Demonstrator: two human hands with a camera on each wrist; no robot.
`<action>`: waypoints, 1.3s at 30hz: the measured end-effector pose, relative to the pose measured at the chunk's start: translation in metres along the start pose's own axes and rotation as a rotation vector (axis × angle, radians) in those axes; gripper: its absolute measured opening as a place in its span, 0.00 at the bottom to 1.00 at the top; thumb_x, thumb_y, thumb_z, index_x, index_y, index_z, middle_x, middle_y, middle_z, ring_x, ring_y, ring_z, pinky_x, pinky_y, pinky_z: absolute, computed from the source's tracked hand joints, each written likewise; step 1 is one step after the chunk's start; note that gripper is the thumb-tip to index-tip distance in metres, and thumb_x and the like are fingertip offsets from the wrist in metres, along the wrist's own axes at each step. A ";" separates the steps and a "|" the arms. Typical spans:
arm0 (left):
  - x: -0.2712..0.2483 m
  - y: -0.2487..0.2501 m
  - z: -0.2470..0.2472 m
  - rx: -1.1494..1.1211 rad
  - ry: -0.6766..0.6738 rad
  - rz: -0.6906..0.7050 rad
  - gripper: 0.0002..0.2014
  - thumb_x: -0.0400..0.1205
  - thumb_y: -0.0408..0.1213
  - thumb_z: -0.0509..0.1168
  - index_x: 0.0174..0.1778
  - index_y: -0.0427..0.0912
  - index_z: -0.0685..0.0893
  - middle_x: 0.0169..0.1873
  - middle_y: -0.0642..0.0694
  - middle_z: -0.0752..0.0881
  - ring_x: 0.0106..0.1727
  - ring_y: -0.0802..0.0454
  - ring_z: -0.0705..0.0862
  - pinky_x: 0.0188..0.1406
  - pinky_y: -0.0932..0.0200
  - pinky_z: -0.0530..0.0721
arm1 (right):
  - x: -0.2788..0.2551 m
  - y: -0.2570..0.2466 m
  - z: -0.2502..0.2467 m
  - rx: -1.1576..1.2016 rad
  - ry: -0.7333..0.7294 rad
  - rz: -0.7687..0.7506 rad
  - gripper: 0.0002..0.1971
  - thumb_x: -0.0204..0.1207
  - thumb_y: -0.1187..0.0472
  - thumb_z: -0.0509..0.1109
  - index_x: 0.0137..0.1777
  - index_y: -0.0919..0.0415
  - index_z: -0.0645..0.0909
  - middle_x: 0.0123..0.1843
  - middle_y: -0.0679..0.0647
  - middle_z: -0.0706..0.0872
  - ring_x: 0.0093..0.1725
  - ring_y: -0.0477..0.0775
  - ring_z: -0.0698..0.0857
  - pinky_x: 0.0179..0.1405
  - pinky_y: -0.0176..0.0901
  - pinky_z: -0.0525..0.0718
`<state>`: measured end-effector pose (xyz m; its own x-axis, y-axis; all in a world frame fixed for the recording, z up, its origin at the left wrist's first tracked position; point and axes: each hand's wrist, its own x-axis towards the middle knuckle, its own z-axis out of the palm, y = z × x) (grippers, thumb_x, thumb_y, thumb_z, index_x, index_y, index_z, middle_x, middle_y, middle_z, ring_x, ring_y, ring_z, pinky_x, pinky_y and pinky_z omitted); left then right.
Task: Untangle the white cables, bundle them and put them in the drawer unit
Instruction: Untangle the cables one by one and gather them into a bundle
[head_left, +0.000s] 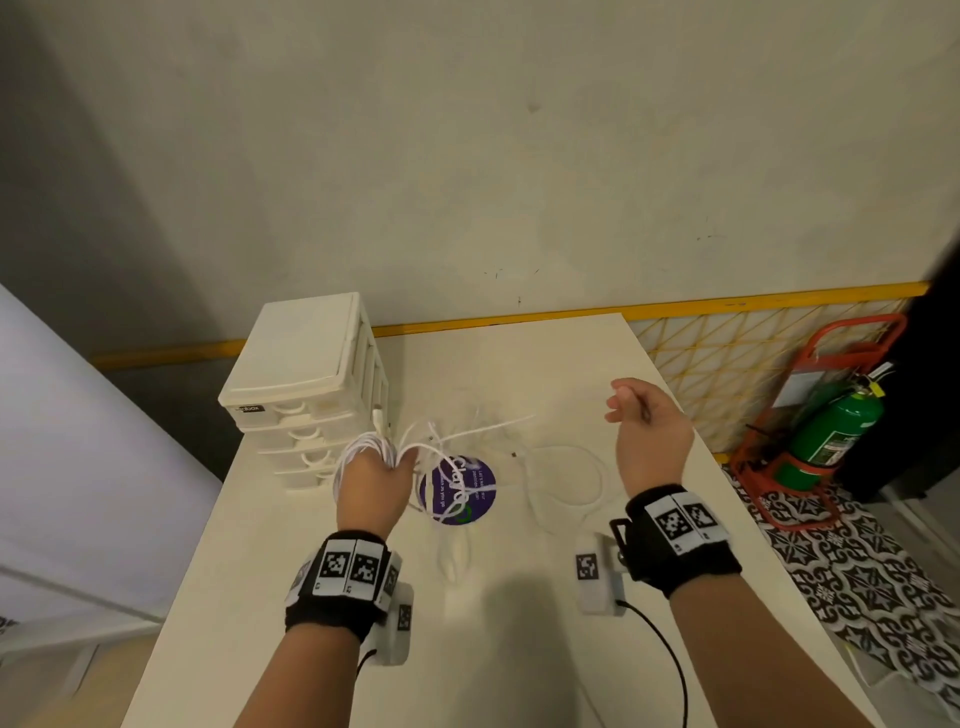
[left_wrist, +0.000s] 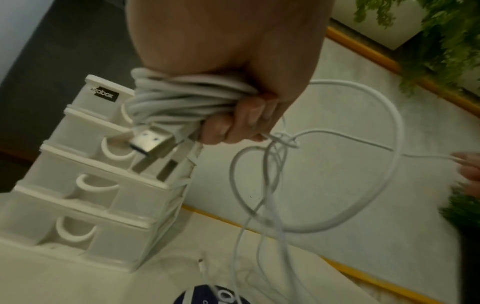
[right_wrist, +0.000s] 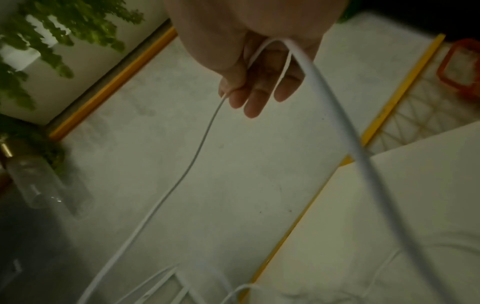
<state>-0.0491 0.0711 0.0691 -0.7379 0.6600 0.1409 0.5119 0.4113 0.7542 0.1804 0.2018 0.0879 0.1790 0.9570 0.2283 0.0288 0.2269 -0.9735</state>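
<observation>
My left hand (head_left: 379, 467) (left_wrist: 233, 115) grips a coiled bundle of white cable (left_wrist: 176, 98) with a silver USB plug (left_wrist: 152, 144) sticking out, close to the front of the white drawer unit (head_left: 311, 384) (left_wrist: 85, 185). Loose loops with a knot (left_wrist: 285, 139) hang from that fist toward the table. My right hand (head_left: 641, 410) (right_wrist: 249, 82) is raised to the right and pinches a thin white cable (right_wrist: 200, 148) between thumb and fingers. A thicker strand (right_wrist: 345, 131) is looped over its palm. More white cable (head_left: 566, 483) lies on the table between my hands.
A round purple sticker (head_left: 457, 491) lies on the white table (head_left: 519, 649) under the cables. The drawers look closed. A green fire extinguisher (head_left: 831, 426) in a red stand sits on the floor at right. A wall rises behind the table.
</observation>
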 end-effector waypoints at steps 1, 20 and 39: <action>0.003 -0.005 -0.003 -0.023 0.025 -0.034 0.18 0.78 0.41 0.70 0.30 0.40 0.69 0.31 0.41 0.76 0.38 0.41 0.77 0.40 0.54 0.71 | 0.004 0.005 -0.007 -0.013 0.045 0.003 0.08 0.80 0.67 0.63 0.44 0.57 0.82 0.34 0.51 0.83 0.29 0.40 0.80 0.35 0.28 0.79; -0.023 0.028 0.026 -0.137 -0.166 0.052 0.19 0.77 0.39 0.69 0.30 0.41 0.64 0.27 0.44 0.69 0.28 0.47 0.69 0.27 0.55 0.66 | -0.042 -0.007 0.038 -0.643 -1.085 -0.057 0.15 0.75 0.50 0.70 0.50 0.61 0.88 0.45 0.56 0.89 0.48 0.57 0.86 0.51 0.48 0.80; -0.006 -0.015 0.003 -0.072 -0.174 -0.170 0.20 0.77 0.47 0.69 0.37 0.31 0.75 0.33 0.31 0.84 0.33 0.36 0.83 0.37 0.46 0.81 | 0.004 -0.004 -0.008 -0.509 -0.411 0.099 0.17 0.79 0.50 0.66 0.62 0.59 0.82 0.56 0.57 0.87 0.55 0.54 0.84 0.59 0.46 0.78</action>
<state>-0.0516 0.0627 0.0550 -0.7207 0.6860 -0.1003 0.3495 0.4845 0.8019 0.1886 0.2034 0.0931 -0.1824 0.9829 0.0252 0.5112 0.1167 -0.8515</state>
